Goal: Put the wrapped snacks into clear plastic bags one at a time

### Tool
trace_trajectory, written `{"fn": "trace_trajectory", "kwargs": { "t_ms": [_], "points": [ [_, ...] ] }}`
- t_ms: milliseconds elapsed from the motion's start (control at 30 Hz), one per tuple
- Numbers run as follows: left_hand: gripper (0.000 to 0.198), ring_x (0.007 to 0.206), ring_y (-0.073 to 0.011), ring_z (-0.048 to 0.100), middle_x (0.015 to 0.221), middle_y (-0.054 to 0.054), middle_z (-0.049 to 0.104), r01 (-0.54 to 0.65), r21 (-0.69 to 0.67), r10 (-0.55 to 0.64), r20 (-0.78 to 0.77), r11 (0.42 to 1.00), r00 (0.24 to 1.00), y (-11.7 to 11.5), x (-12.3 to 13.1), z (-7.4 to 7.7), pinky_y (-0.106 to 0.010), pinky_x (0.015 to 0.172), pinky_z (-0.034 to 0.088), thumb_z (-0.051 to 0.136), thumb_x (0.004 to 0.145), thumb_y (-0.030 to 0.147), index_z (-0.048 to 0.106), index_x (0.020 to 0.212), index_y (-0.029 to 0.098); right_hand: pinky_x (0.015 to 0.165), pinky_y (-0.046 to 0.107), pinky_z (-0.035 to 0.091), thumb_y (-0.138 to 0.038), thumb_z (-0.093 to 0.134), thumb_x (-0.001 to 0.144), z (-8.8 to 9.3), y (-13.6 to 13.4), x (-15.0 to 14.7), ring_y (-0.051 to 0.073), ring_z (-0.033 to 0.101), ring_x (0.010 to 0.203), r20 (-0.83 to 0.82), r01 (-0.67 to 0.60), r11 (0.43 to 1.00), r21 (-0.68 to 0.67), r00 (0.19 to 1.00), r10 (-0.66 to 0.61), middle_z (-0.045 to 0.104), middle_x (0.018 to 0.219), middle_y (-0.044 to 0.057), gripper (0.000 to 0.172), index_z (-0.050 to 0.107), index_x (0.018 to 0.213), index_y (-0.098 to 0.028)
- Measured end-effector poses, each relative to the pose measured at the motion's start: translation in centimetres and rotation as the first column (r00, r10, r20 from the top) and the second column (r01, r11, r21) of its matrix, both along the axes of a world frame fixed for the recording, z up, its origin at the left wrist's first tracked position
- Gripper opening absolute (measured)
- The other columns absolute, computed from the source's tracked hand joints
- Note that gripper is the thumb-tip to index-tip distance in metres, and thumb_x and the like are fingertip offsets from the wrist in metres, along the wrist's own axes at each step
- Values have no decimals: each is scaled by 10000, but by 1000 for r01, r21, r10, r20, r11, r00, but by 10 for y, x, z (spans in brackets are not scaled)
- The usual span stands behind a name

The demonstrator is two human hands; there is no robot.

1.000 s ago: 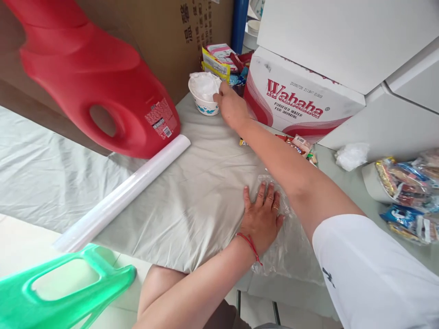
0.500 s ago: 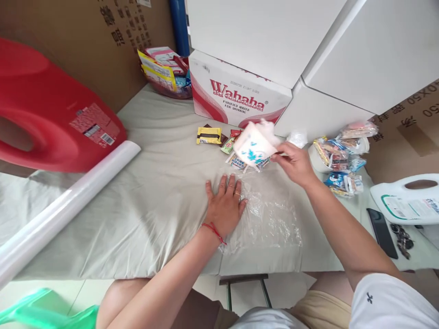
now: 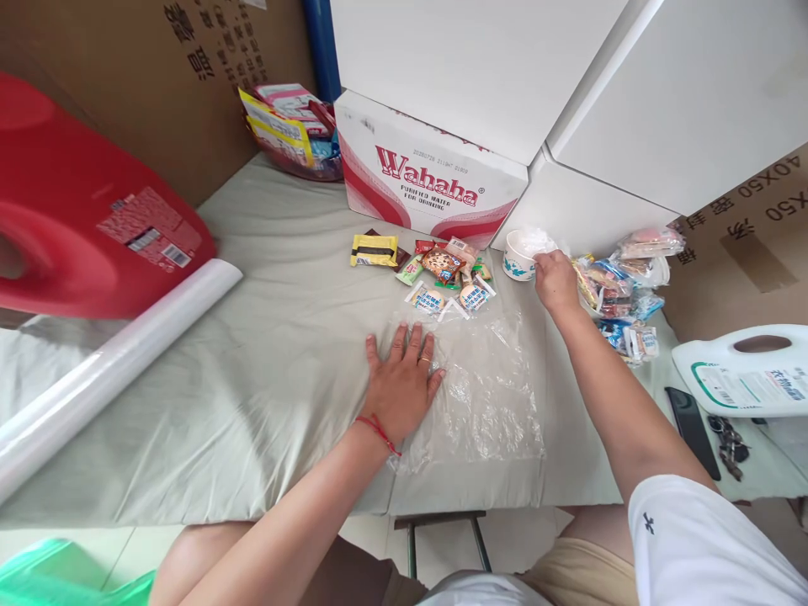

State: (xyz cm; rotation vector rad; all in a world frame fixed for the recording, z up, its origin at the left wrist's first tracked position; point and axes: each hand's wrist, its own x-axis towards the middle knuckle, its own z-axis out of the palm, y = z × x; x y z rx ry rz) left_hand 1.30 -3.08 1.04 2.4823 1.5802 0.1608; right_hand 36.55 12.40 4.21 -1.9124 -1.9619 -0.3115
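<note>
My left hand [image 3: 402, 383] lies flat with its fingers spread, on the left edge of a clear plastic sheet [image 3: 486, 396] on the cloth-covered table. Farther right, my right hand [image 3: 556, 282] is closed on the rim of a white paper cup [image 3: 518, 263] with blue leaf prints. The cup stands upright near the white cabinet, and crumpled translucent plastic [image 3: 535, 241] shows at its mouth. Between the hands and the carton lies a pile of wrapped snacks [image 3: 443, 265], with a yellow-wrapped snack [image 3: 374, 250] to its left.
Behind the pile stands a Wahaha carton [image 3: 429, 172]. At right are more packed snacks [image 3: 622, 286], a phone [image 3: 693, 429], keys [image 3: 730, 446] and a white jug [image 3: 745, 370]. A plastic roll [image 3: 119, 370] and a red jug [image 3: 94, 210] occupy the left.
The paper cup has gone from tilted above the snack pile to upright at its right, carried by my right hand. More of the pile shows. My left hand stays flat on the sheet.
</note>
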Motion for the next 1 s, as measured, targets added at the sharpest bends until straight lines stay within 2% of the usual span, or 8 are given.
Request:
{"fn": "trace_trajectory", "kwargs": {
  "t_ms": [133, 267, 367, 433, 533, 700, 867, 1000],
  "points": [
    [616, 1592, -378, 179, 1710, -128, 266, 1, 3, -1, 10, 1000, 1000, 0, 0, -2, -765, 1211, 58, 260, 1067, 487, 394, 1604, 218, 884, 419, 482, -217, 457, 901, -4, -7, 2, 270, 572, 938, -49, 28, 999, 26, 998, -27, 644, 1038, 148, 314, 716, 1063, -147],
    [619, 1594, -376, 170, 1710, -125, 270, 0, 10, 0, 27, 1000, 1000, -1, 0, -4, -767, 1210, 69, 266, 1064, 490, 389, 1606, 217, 868, 437, 500, -257, 510, 895, 6, -30, -11, 264, 588, 916, -103, 70, 982, 177, 993, -52, 603, 1122, 137, 262, 683, 1079, -185],
    [624, 1591, -370, 182, 1708, -129, 274, 5, 12, -6, 41, 1000, 999, -1, -1, -4, -776, 1206, 76, 264, 1064, 485, 387, 1605, 200, 864, 424, 498, -230, 499, 917, 23, -35, -50, 280, 601, 976, -73, 45, 956, 290, 997, -25, 600, 1097, 135, 219, 671, 1049, -197],
    [627, 1587, -363, 198, 1704, -134, 279, 9, 13, -9, 50, 1000, 999, -1, -1, -4, -787, 1199, 80, 258, 1066, 482, 386, 1603, 184, 867, 399, 495, -215, 478, 943, 34, -28, -92, 271, 609, 976, -37, -96, 965, 246, 993, 109, 626, 1038, 119, 208, 662, 1037, -202],
    [622, 1585, -357, 205, 1699, -134, 294, 9, 5, -9, 59, 1000, 998, -1, -1, -2, -794, 1197, 84, 259, 1068, 477, 395, 1597, 179, 860, 377, 499, -218, 445, 981, 40, 2, -172, 265, 621, 978, -6, -347, 937, 44, 938, 348, 662, 1075, 119, 240, 657, 1090, -193],
    [613, 1587, -351, 201, 1701, -125, 290, 6, -32, -3, 80, 999, 997, -2, -1, 1, -789, 1205, 97, 281, 1065, 468, 404, 1591, 177, 978, 434, 506, -183, 454, 986, 34, 84, -303, 304, 626, 1141, -13, -501, 839, -213, 860, 510, 576, 1396, 156, 448, 508, 1429, -148],
    [615, 1583, -351, 206, 1684, -135, 334, -1, -32, 4, 89, 999, 996, -2, 2, 0, -786, 1212, 124, 306, 1059, 465, 419, 1583, 163, 1135, 379, 445, -96, 568, 937, 25, 167, -389, 284, 506, 1381, -114, -497, 826, -266, 867, 485, 247, 1680, 195, 719, 271, 1592, -74],
    [586, 1578, -368, 222, 1666, -144, 371, 8, -5, -8, 84, 1000, 996, -2, 4, -1, -754, 1219, 176, 306, 1058, 429, 445, 1574, 187, 1119, 374, 453, -52, 649, 888, 17, 197, -419, 284, 564, 1302, -154, -416, 844, -338, 909, 386, 371, 1574, 248, 695, 362, 1520, -6]
  ]
}}
